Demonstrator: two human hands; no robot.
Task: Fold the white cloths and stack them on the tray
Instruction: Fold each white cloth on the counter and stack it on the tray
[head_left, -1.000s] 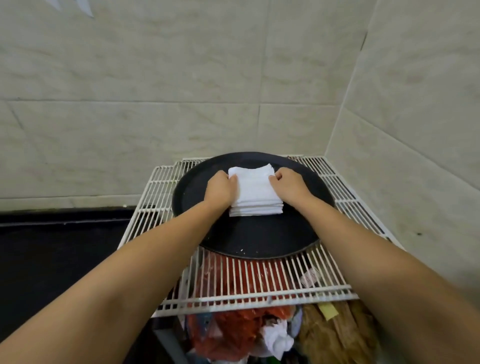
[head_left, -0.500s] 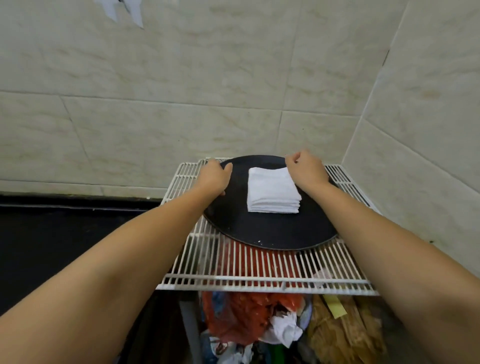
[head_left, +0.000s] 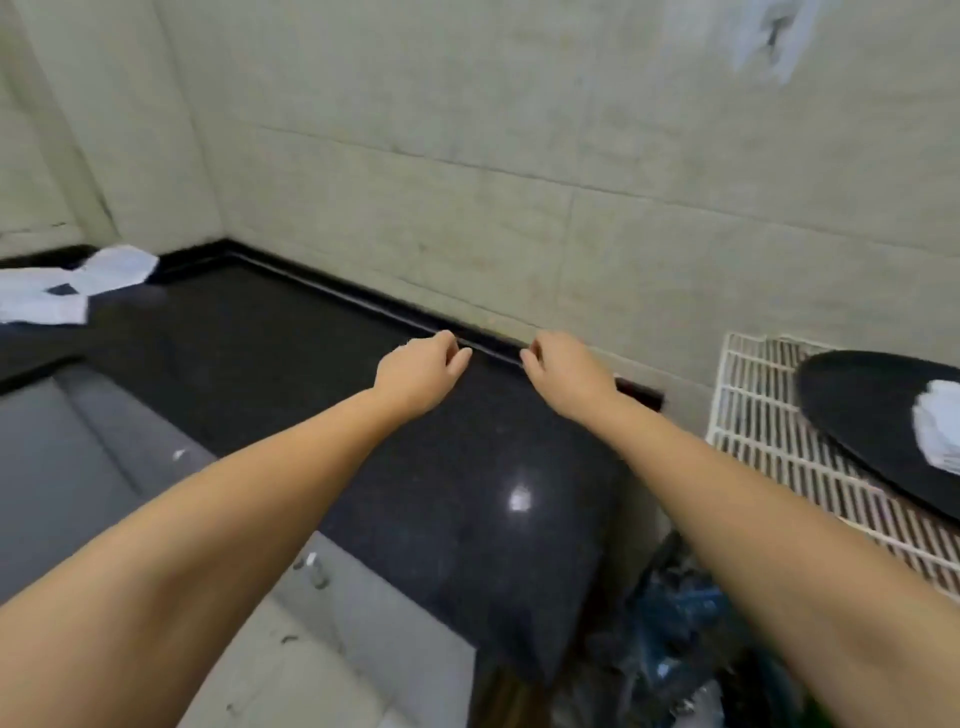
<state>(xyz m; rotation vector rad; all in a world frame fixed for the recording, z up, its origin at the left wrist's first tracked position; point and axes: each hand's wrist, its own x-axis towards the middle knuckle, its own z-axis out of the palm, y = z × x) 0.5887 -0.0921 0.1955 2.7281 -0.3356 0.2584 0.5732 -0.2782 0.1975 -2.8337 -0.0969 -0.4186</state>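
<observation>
Both of your hands were out over the black polished stone countertop (head_left: 441, 467) in the head view, w/ nothing in either. Your left hand (head_left: 418, 373) had fingers loosely curled, thumb near the forefinger, gripping nothing. Your right hand (head_left: 566, 375) looked the same: fingers loosely bent, empty. The two hands were near each other, apart, close to the counter's back edge by the pale tiled wall (head_left: 519, 182).

The folded stack of white cloths (head_left: 937, 428) sat on the round black tray (head_left: 862, 415) at far right, partly cut off by the frame edge; the tray lay on the white wire rack (head_left: 769, 431), well apart from your right hand. More loose white cloths (head_left: 72, 286), unfolded and rumpled, lay at the far left of the counter, well apart from your left hand. Below the rack, dark bagged clutter (head_left: 675, 623) showed, too blurred to tell what.
</observation>
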